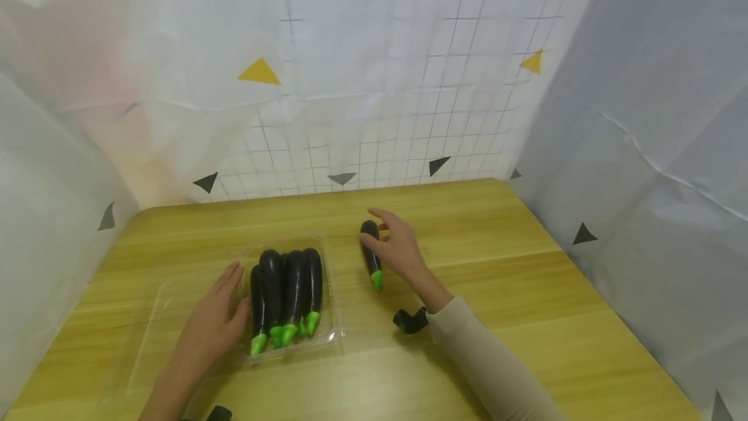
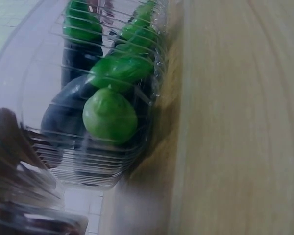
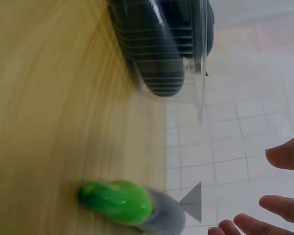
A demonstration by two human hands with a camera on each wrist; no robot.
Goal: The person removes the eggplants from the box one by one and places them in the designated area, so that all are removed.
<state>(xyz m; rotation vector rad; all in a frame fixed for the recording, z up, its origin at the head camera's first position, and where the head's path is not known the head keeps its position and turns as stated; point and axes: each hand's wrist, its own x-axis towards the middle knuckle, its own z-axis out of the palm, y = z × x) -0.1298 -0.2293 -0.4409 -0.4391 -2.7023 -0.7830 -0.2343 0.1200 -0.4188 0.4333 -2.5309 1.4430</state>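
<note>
Several dark eggplants with green stems [image 1: 297, 281] lie side by side in a clear plastic container [image 1: 333, 307], left of the table's middle. My left hand [image 1: 209, 323] rests along the container's left side, its fingers extended; in the left wrist view the green stem ends [image 2: 110, 116] show through the ribbed wall. A single eggplant [image 1: 371, 255] lies on the table to the right of the container, stem towards me. Above it is my right hand [image 1: 400, 249], thumb and fingers spread apart. In the right wrist view the fingers [image 3: 284, 208] hold nothing, and the single eggplant [image 3: 122, 203] lies below them.
The container's clear lid [image 1: 154, 317] appears folded out flat to the left, partly behind my left arm. White sheets with a grid [image 1: 374, 128] and triangle marks stand at the back and sides of the wooden table [image 1: 497, 278]. Black wrist devices [image 1: 410, 321] sit by my arms.
</note>
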